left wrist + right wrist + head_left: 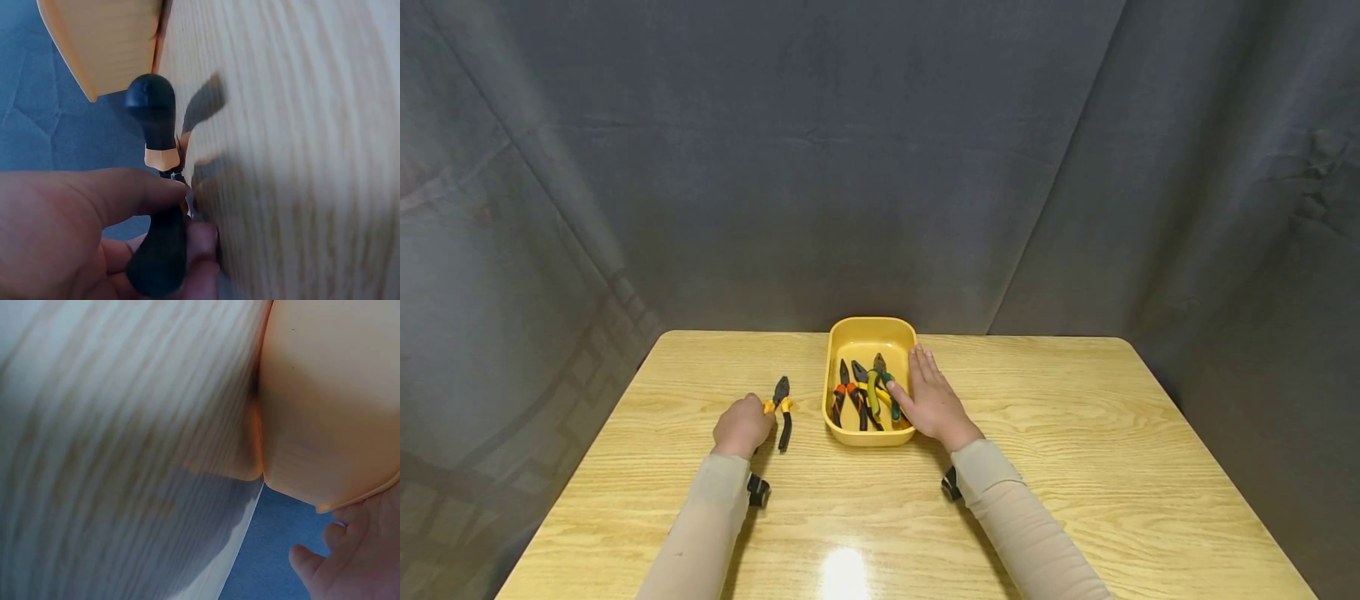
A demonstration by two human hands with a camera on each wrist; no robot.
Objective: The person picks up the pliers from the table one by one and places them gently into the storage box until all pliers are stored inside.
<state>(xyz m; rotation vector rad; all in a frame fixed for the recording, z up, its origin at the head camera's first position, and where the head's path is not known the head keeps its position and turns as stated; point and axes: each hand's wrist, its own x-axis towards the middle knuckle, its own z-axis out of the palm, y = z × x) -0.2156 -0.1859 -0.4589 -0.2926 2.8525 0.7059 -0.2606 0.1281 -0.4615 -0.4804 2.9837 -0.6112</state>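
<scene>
My left hand (743,427) pinches one handle of a pair of pliers (782,389) with black and yellow handles, left of the yellow box. In the left wrist view, thumb and fingers close round one dark handle (159,253); the other handle (159,115) stands free. The pliers' handles are spread, their dark head pointing away from me. My right hand (931,402) rests on the right rim of the yellow box (868,438), fingers extended along the side and thumb reaching over the inside. Several pliers lie in the box, among them an orange-and-black pair (861,410) and green-handled ones (873,392).
Everything stands on a light wooden table (1075,433), the box near its far edge. A grey curtain (820,167) hangs behind the table and along the sides. Black wrist cameras (758,490) sit below both hands.
</scene>
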